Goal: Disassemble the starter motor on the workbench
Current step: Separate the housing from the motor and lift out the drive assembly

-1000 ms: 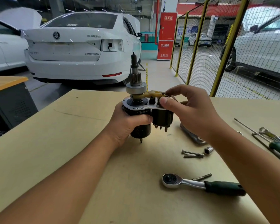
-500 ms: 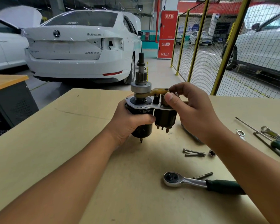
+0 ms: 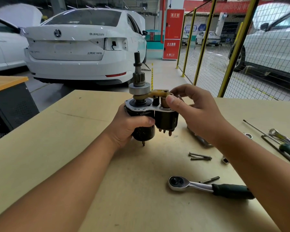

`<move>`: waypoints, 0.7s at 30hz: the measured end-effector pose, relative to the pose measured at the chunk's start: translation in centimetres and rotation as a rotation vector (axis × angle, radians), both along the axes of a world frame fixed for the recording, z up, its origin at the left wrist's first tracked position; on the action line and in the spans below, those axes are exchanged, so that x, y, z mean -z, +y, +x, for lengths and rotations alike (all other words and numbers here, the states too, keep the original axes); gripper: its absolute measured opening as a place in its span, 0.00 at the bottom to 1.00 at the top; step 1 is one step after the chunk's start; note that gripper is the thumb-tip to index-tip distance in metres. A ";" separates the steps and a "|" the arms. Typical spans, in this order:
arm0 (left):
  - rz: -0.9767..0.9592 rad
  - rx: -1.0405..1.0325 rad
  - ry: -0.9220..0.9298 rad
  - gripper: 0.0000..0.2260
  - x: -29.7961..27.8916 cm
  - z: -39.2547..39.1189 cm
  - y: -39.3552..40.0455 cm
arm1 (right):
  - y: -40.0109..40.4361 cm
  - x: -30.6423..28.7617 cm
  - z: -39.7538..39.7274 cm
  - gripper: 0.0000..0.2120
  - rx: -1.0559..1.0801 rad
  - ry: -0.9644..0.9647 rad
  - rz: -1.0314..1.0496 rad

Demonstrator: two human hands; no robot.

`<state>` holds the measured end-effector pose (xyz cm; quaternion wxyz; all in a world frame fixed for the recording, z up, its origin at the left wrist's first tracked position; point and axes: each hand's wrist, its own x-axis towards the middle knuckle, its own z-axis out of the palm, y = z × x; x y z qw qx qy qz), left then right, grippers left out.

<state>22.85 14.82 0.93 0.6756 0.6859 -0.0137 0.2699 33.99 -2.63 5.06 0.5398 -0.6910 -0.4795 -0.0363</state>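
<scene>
Left hand (image 3: pixel 129 129) wraps the dark motor body of the starter motor (image 3: pixel 146 118), fingers curled round it, and holds the unit upright just above the counter (image 3: pixel 60 148), pinion shaft pointing up. Right hand (image 3: pixel 196 111) pinches at the solenoid end: your thumb tip presses the brass-coloured plunger beneath the tan shift fork (image 3: pixel 155 94), while the curled fingers reach behind it; what they touch there is hidden.

To do this step well, keep the left grip firm and low on the body so the plate stays level. Work the fork end free of the plunger with small, even pulls, not a twist, since the fork looks like light plastic and could crack. Watch for a spring or pin jumping loose.

Near you on the counter lie the ratchet wrench (image 3: pixel 208 187) with one bolt just behind its neck, then the two long bolts (image 3: pixel 200 156) side by side, a small socket beside your right forearm, and further tools at the right edge. Beyond the counter stand a white car (image 3: pixel 84 47) and yellow mesh fencing.

Compared with a second ago, the motor sits slightly further right and higher in view, your thumb has shifted from the plate edge up onto the plunger, and the tools lie unmoved.
</scene>
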 end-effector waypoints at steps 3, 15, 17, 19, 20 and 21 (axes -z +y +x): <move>0.005 -0.007 -0.004 0.24 0.2 -0.1 0.2 | -0.1 0.3 0.4 0.10 -0.045 0.054 -0.028; 0.042 0.023 0.010 0.24 0.4 0.5 0.3 | -1.9 0.3 1.1 0.15 -0.347 0.259 -0.055; 0.044 0.028 0.006 0.23 0.4 0.6 0.4 | -1.9 0.0 1.1 0.12 -0.331 0.322 0.038; 0.061 0.051 0.001 0.21 0.3 0.7 0.5 | -1.8 -0.3 1.1 0.10 -0.294 0.295 0.064; 0.073 0.070 0.002 0.22 0.3 0.7 0.5 | -1.7 -0.3 1.1 0.09 -0.280 0.263 0.053; 0.087 0.086 0.009 0.22 0.2 0.7 0.6 | -1.7 -0.3 1.0 0.08 -0.276 0.251 0.039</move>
